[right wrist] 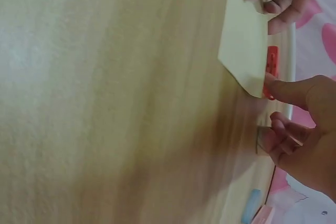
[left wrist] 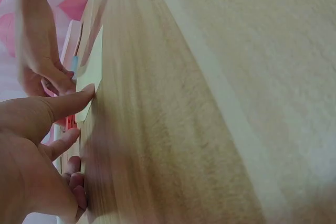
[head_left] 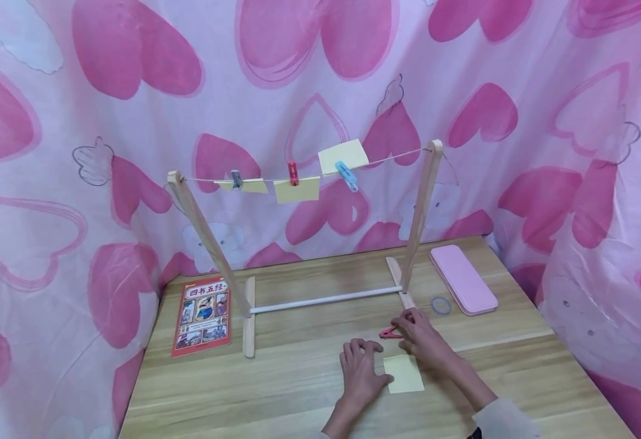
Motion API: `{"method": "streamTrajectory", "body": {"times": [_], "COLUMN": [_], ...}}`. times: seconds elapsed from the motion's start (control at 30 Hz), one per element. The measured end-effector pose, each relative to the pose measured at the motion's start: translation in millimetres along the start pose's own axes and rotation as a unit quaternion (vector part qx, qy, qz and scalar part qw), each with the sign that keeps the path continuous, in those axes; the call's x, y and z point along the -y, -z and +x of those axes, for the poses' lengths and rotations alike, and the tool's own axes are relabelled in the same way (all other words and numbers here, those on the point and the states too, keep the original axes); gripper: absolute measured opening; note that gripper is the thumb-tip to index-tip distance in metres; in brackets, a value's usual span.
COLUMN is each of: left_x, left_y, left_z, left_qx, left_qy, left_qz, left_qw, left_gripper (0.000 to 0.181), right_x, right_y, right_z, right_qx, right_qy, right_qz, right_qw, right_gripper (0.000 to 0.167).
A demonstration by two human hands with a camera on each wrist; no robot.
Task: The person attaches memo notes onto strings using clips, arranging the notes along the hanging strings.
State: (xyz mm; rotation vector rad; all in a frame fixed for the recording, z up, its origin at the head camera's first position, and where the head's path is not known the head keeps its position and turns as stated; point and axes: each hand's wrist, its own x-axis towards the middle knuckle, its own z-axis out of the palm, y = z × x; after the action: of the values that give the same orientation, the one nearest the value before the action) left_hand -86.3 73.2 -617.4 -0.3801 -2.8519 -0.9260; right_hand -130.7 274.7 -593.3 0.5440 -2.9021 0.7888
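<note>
A pale yellow paper note (head_left: 405, 374) lies on the wooden table. My left hand (head_left: 360, 373) is beside it, its thumb touching the note's left edge and the other fingers resting loosely bent on the tabletop. Just beyond the note is a red clothespin (head_left: 389, 333). My right hand (head_left: 420, 336) reaches over the clothespin's right end; in the right wrist view the thumb (right wrist: 278, 88) overlaps the red clothespin, while the other fingertips stand apart from the thumb. In the left wrist view the clothespin is mostly hidden behind my left hand (left wrist: 39, 129).
A wooden frame with a white crossbar (head_left: 325, 300) holds a string, where grey, red and light blue clothespins (head_left: 346, 175) hold yellow notes (head_left: 297, 191). A red-bordered book (head_left: 204, 316) lies left; a pink case (head_left: 464, 279) and bluish ring (head_left: 441, 305) lie right.
</note>
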Motion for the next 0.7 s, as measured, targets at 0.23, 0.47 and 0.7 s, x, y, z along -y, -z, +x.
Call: {"method": "streamTrajectory", "body": {"times": [0.23,0.47,0.7], "left_x": [-2.5,3.7,18.5], "left_y": [6.7,2.5,-20.1], "left_z": [2.1,-1.5,-10.0], "left_qx": [0.04,0.022,-0.045], "left_qy": [0.013,-0.012,-0.062], "left_qz": [0.004,-0.006,-0.028], "left_qw": [0.9991,0.9997,0.9967], "left_gripper": [0.045,0.036,0.027], "right_x": [-5,-9,-9], "right_y": [-6,-8,-7], "right_z": [-0.5,-4.1,-5.3], "right_qx": [-0.029,-0.042,-0.059], "right_qy": [0.006,-0.002,-0.009], "right_qz": [-0.029,-0.014,0.03], "right_qw": [0.9991,0.999,0.9977], "right_gripper": [0.042,0.033,0.025]}}
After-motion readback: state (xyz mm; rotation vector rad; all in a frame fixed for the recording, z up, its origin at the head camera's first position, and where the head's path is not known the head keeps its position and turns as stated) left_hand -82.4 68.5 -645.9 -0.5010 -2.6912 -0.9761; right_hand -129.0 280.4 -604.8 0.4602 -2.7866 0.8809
